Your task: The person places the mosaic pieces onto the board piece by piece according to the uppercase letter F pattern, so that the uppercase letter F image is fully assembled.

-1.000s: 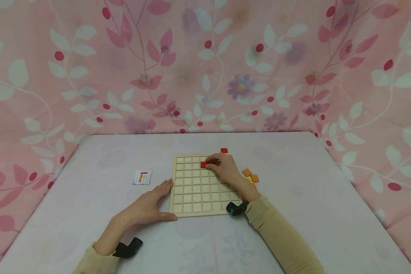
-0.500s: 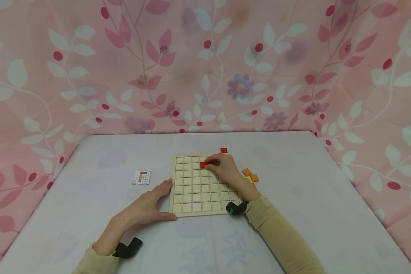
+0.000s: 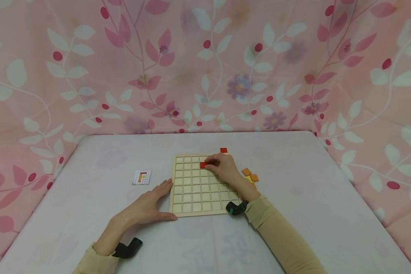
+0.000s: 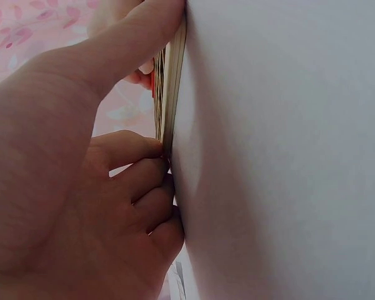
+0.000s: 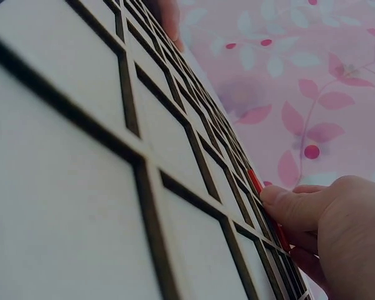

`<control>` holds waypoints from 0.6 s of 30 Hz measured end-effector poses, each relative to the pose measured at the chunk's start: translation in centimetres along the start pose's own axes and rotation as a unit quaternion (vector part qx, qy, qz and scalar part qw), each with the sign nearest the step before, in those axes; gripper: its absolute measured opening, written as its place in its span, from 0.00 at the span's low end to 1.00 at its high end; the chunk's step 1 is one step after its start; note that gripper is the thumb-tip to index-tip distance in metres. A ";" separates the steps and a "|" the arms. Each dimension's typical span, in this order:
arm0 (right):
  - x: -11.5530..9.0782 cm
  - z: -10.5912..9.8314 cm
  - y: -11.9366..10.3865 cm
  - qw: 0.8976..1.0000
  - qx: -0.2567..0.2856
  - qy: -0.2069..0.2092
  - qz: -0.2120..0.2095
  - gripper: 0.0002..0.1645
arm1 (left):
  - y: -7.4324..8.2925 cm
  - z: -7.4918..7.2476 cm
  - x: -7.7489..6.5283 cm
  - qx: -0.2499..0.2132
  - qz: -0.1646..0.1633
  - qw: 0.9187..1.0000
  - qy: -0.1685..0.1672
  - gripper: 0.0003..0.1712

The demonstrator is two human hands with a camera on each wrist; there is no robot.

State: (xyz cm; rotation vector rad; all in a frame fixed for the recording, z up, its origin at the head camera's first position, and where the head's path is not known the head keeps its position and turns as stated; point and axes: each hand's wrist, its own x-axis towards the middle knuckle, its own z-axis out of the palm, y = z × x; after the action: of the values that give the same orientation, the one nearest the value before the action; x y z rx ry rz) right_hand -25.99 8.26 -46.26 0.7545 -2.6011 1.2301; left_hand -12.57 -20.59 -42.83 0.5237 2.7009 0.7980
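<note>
the right hand (image 3: 224,169) pinches a red tile (image 3: 203,165) between the thumb and the bent fingers. this tile is at the far part of the wooden board (image 3: 191,188), about at the fourth column from the left, in the second row from the far rim. in the head view its visible left end points to the person's left, and its edges run nearly along the grid lines. the right part is covered by the fingers, so i cannot tell its long axis. in the right wrist view the tile appears only as a thin slanted red strip, with the thumb against it; whether it sits fully in a compartment is hard to see.

the left hand (image 3: 150,203) has its fingers stretched and the thumb spread away; the fingertips touch the left rim of the board and the thumb is at the near left corner. the board lies flat on the worktop (image 3: 328,209), its left rim running away from the person; its right side is partly hidden by the right hand and forearm.

another red tile (image 3: 223,150) lies just beyond the far rim. to the right are orange tiles (image 3: 246,172) and a yellow tile (image 3: 248,178), some of them partly covered by the forearm. the card (image 3: 142,177) at left has a small coloured pattern, too small to read exactly.
</note>
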 end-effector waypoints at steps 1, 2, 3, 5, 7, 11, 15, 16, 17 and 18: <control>0.0 0.0 0.0 1.000 -0.001 0.001 -0.001 0.14 | 0.0 0.0 0.0 0.000 0.001 1.000 0.000 0.66; 0.0 0.0 0.0 1.000 -0.003 0.001 -0.002 0.14 | 0.0 0.0 0.0 0.000 0.000 1.000 0.001 0.66; 0.0 0.1 0.1 1.000 -0.004 0.002 -0.003 0.14 | 0.0 0.1 0.0 0.000 -0.001 1.000 0.000 0.66; 0.0 0.1 0.2 1.000 -0.005 0.002 -0.005 0.13 | -0.1 0.1 0.0 0.001 -0.002 1.000 -0.001 0.66; 0.0 0.2 0.2 1.000 -0.005 0.001 -0.007 0.13 | -0.1 0.1 0.0 0.002 -0.001 1.000 -0.001 0.66; 0.0 0.2 0.1 1.000 -0.002 0.000 -0.008 0.13 | -0.2 0.2 0.0 0.002 0.002 1.000 0.001 0.66; 0.0 0.2 0.1 1.000 -0.002 -0.006 0.010 0.12 | -0.2 0.2 0.0 0.002 0.000 1.000 0.002 0.66; -0.1 0.2 0.1 1.000 -0.001 -0.007 0.015 0.12 | -0.2 0.2 0.0 0.002 0.000 1.000 0.002 0.66; -0.1 0.2 0.1 1.000 -0.001 -0.008 0.018 0.13 | -0.2 0.2 0.0 0.002 0.001 1.000 0.002 0.66; -0.1 0.2 0.1 1.000 0.000 -0.009 0.021 0.13 | -0.2 0.2 0.0 0.002 0.001 1.000 0.002 0.66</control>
State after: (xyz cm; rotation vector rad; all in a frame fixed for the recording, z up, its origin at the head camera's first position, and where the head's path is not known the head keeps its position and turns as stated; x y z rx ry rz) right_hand -25.91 8.16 -46.47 0.7182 -2.6442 1.2398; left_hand -12.52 -20.65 -43.04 0.5269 2.7070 0.7942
